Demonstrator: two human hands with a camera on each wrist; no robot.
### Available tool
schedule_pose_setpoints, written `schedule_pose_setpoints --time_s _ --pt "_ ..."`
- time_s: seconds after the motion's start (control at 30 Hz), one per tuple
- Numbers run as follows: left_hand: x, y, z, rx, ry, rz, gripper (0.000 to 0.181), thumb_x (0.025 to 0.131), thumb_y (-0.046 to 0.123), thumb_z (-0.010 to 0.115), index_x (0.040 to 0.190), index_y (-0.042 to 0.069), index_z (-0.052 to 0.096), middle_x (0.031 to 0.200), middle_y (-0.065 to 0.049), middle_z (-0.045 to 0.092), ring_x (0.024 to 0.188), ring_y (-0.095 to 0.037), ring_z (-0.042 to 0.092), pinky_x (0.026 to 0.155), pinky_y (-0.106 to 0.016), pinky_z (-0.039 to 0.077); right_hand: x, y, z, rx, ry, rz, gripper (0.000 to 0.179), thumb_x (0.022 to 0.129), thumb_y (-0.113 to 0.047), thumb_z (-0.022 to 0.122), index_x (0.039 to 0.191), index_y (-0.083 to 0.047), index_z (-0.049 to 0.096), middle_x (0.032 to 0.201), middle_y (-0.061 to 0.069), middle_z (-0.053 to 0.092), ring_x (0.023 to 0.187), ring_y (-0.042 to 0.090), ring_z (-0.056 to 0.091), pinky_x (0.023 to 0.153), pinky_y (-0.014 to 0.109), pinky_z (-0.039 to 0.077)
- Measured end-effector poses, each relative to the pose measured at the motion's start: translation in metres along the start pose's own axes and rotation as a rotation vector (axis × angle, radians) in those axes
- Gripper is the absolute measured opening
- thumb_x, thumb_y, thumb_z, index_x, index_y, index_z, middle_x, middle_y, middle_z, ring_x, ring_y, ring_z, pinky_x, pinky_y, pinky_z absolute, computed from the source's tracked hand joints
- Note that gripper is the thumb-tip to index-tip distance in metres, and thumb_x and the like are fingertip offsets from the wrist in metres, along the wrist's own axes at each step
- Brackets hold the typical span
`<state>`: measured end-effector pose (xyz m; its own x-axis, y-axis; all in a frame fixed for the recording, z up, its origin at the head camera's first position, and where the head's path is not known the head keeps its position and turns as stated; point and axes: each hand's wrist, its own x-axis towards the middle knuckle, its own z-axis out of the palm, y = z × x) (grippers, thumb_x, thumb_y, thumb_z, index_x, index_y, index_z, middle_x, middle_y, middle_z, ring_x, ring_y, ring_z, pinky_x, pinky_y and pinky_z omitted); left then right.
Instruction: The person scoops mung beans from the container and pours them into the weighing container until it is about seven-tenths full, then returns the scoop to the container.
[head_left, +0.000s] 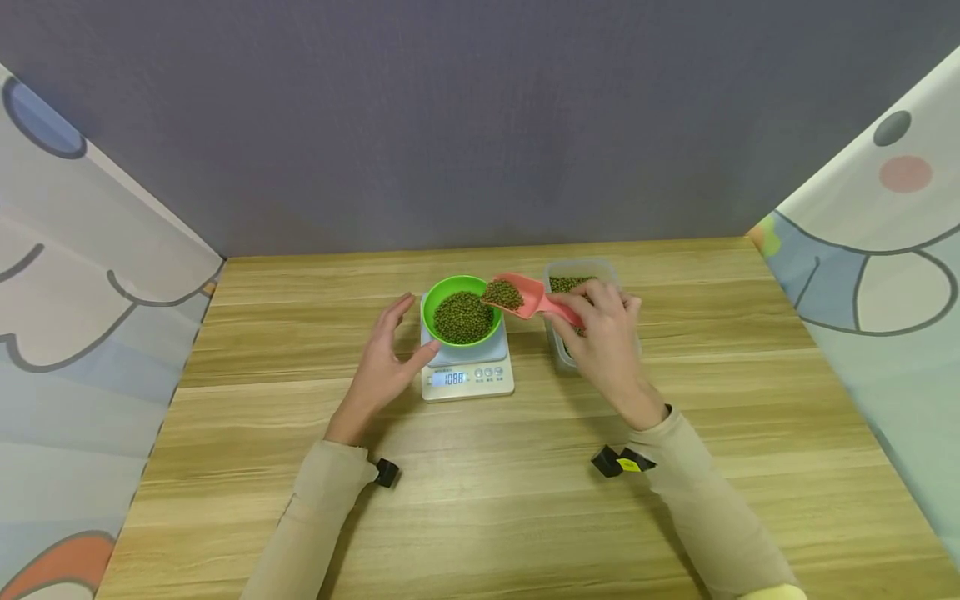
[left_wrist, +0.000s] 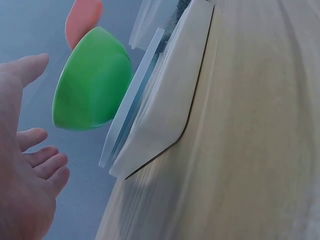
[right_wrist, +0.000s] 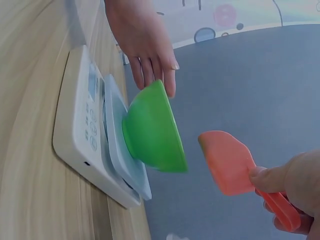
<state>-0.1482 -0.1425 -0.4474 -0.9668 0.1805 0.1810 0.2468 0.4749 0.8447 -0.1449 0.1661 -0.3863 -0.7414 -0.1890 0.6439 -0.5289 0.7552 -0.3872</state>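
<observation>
A green bowl (head_left: 462, 320) partly filled with small green beans stands on a white kitchen scale (head_left: 471, 382), whose display reads 108.8. My right hand (head_left: 606, 337) grips the handle of a pink scoop (right_wrist: 227, 162) loaded with beans. The scoop's front edge hangs over the bowl's right rim in the head view. Beside the bowl's left side, my left hand (head_left: 381, 360) has its fingers and thumb spread. In the left wrist view, a gap shows between that hand (left_wrist: 27, 165) and the bowl (left_wrist: 92, 82).
A clear plastic container (head_left: 557, 354) of beans stands right of the scale, partly hidden under my right hand. All this rests on a wooden table (head_left: 480, 500), with a grey-blue panel (head_left: 480, 125) rising behind its far edge.
</observation>
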Motion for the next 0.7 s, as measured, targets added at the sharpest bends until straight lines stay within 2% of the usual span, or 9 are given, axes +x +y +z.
schedule_pose_setpoints --time_s 0.13,0.33,0.7 --pt "0.001 0.003 0.000 0.009 -0.022 -0.013 0.087 0.092 0.034 0.076 0.160 0.004 0.030 0.168 -0.014 0.027 0.151 -0.039 0.032 0.122 -0.061 0.030 0.004 -0.003 0.004 -0.008 0.002 -0.021 0.026 0.081 -0.014 0.087 0.099 0.003 0.079 0.092 0.015 0.065 0.083 0.032 0.050 0.083 0.058 0.031" --pt "0.004 0.007 0.000 0.014 -0.036 -0.041 0.090 0.092 0.038 0.076 0.162 0.008 0.028 0.169 -0.011 0.027 0.150 -0.039 0.033 0.121 -0.062 0.031 0.007 -0.008 0.011 -0.004 0.001 -0.063 0.024 0.083 -0.015 0.085 0.100 0.001 0.079 0.095 0.014 0.065 0.086 0.033 0.050 0.086 0.058 0.029" --pt "0.007 0.006 0.004 0.032 -0.056 -0.026 0.093 0.090 0.040 0.077 0.162 0.010 0.027 0.168 -0.011 0.028 0.148 -0.040 0.035 0.117 -0.066 0.035 0.009 -0.014 0.016 -0.095 -0.001 -0.135 0.021 0.090 -0.020 0.079 0.104 -0.004 0.078 0.102 0.013 0.066 0.089 0.032 0.050 0.085 0.055 0.028"
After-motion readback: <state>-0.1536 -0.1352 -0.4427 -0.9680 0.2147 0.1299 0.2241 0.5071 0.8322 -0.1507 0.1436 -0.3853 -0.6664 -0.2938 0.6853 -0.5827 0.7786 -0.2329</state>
